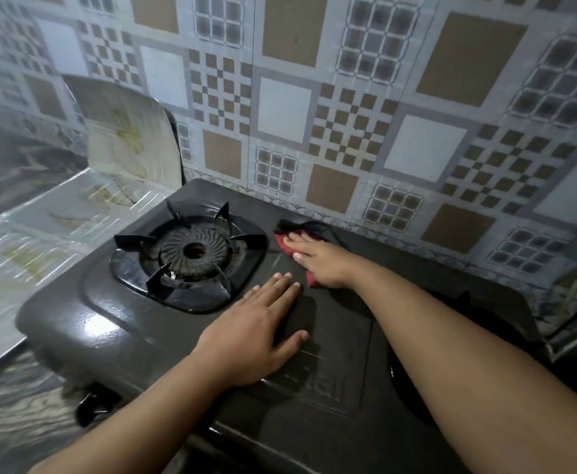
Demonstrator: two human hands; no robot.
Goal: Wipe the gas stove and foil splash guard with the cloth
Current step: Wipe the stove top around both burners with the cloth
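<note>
Your cloth (285, 241) is red with a dark, frayed edge, bunched flat on the black gas stove (109, 323) near its back edge, just right of the left burner (191, 251) and close to the tiled wall (348, 97). The stove top is glossy, with a bright glare patch at its front left corner. The foil splash guard (75, 206) stands at the stove's left end, creased and marked with brownish stains.

Your right hand (321, 261) reaches forward, arm stretched across the stove, and presses the cloth down with fingers nearly straight; it holds nothing pinched. Your left hand (259, 333) rests flat on the stove's middle panel, fingers straight and slightly spread, thumb out to the side, holding nothing.

Your right forearm hides most of the right burner. The lettering on the front panel is too dark to read, and the hand covers much of the cloth.
</note>
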